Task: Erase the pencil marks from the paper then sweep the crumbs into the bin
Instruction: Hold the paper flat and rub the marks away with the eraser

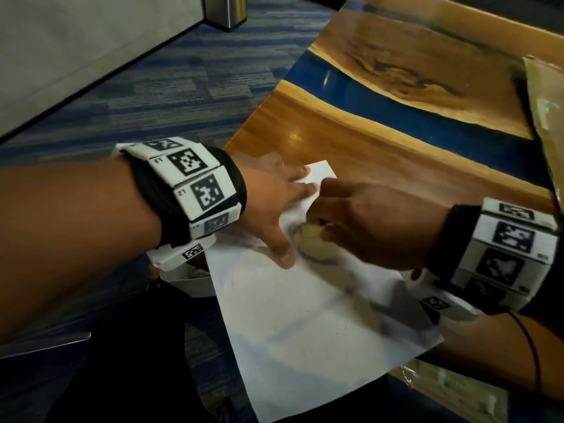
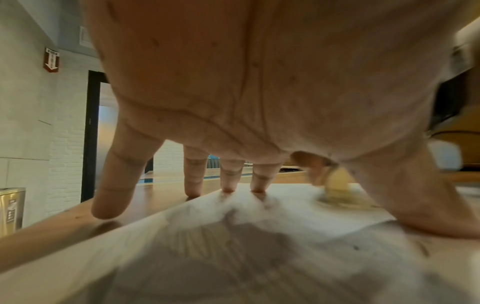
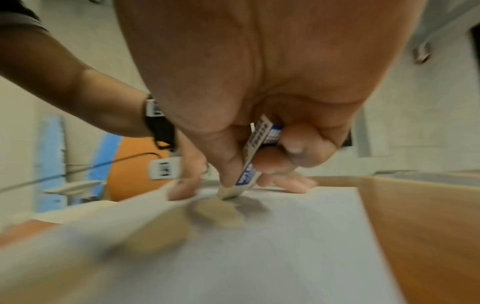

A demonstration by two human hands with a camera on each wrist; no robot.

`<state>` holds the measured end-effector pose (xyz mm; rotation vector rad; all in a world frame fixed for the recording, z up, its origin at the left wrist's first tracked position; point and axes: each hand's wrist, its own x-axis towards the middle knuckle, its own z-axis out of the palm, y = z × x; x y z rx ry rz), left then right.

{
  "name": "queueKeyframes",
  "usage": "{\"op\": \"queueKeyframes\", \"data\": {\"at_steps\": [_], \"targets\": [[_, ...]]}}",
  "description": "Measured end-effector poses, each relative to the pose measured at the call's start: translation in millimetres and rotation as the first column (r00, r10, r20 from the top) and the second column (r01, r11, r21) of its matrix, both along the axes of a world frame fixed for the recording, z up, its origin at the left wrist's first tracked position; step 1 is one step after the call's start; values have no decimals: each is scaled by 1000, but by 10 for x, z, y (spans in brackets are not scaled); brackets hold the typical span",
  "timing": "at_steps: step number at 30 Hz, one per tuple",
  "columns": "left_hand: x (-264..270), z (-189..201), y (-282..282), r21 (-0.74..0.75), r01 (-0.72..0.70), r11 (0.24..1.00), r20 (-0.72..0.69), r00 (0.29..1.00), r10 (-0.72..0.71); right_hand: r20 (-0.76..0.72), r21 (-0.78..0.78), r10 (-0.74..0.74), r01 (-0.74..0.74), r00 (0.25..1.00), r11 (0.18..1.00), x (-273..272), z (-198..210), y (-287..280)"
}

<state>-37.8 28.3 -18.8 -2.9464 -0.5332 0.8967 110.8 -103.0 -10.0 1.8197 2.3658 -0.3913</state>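
Left hand (image 1: pixel 268 190) presses splayed, straight fingers (image 2: pixel 228 174) on the paper (image 1: pixel 305 315) while right hand (image 1: pixel 366 221) pinches the eraser (image 3: pixel 249 164) against it

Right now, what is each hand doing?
Left hand: open, fingers spread, pressing the paper flat.
Right hand: gripping the eraser against the paper.

Office-like lobby: patterned carpet (image 1: pixel 171 87), steel bin (image 1: pixel 225 9), wall fire sign (image 2: pixel 52 60).

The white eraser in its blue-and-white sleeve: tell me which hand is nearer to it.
Right. The right hand pinches the white eraser, its tip on the white paper sheet. The left hand presses flat on the paper beside it.
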Motion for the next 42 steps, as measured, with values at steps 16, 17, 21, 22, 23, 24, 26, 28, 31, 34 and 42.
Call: {"op": "queueKeyframes", "data": {"at_steps": [16,17,21,22,23,24,26,28,31,34,42], "targets": [[26,6,-16,18,-13,1000,-37,999,13,104,81,-113,105,988,991,341,21,77],[27,10,-17,11,-11,1000,-37,999,11,83,78,-38,32,996,996,245,14,16],[43,10,-10,1,-4,1000,-36,999,4,-3,3,-3,3,1000,1000,198,-28,-2],[42,9,-12,-1,-9,1000,-39,999,9,39,24,-94,93,995,995,297,-16,52],[41,10,-17,2,-12,1000,-42,999,12,80,55,-157,152,984,987,377,-3,82],[35,9,-16,5,-11,1000,-43,999,11,111,75,-186,179,976,981,407,-18,79],[30,4,-16,7,-1,1000,-35,999,1,74,73,-102,97,992,993,216,-39,-34],[29,-3,-19,-1,1,1000,-28,1000,-1,-7,-15,65,-65,998,998,-3,-111,-175],[31,7,-24,0,-12,1000,-35,999,12,7,23,-102,102,995,995,200,-76,-61],[29,4,-21,3,-18,1000,-39,999,18,127,113,-185,171,974,979,342,-35,-51],[13,-18,-3,-27,-50,998,5,999,50,125,62,-151,145,981,988,346,-20,-80]]}}
